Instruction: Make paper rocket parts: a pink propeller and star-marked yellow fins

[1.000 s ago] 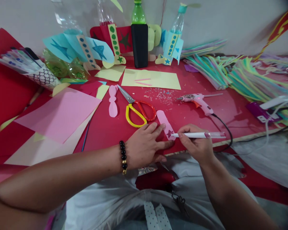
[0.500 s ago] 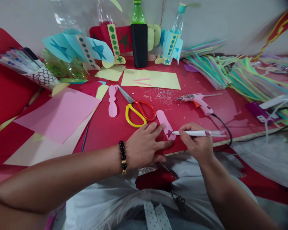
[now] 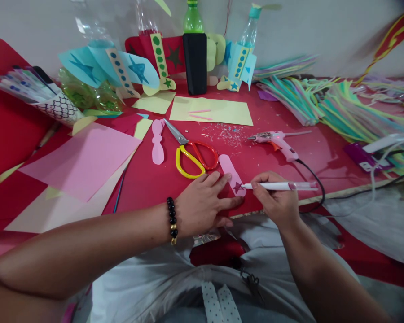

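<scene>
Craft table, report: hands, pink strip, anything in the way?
Right hand gripping white marker, tip at star on pink paper strip. Left hand flat, fingertips at strip's edge. Scissors close by, not covering strip.

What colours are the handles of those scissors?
The scissors have one yellow handle and one red handle, seen in the head view.

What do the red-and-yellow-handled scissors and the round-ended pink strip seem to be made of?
Red-and-yellow-handled scissors: probably metal blades, grey and shiny; glossy handles, perhaps plastic.
Round-ended pink strip: likely paper or thin card, looking flat and matte.
</scene>
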Demonstrator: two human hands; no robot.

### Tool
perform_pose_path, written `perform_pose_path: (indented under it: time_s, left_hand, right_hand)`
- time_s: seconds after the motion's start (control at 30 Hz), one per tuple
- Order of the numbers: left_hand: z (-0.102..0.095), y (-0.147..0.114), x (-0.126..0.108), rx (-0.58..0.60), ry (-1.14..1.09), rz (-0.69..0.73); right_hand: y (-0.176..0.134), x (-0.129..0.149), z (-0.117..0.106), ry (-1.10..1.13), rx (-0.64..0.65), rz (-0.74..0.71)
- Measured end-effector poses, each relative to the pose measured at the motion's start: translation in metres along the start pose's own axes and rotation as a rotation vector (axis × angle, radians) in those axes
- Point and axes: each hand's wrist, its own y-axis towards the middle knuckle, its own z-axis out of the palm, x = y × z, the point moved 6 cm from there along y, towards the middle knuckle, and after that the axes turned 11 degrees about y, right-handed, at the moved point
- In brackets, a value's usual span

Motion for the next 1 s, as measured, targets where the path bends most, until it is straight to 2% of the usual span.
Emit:
perform_pose_path:
  time_s: [0.33,1.0]
  left_hand:
    - [0.0015,-0.0002,0.0002,-0.001,-0.001,0.003]
    - [0.0013,0.0002,0.0006,0.001,0.011,-0.003]
  right_hand:
    - [0.0003,0.0013,-0.0011,0.011,-0.028,-0.028]
    - [-0.001,0.0031,-0.0016,-0.006,0.001,-0.052]
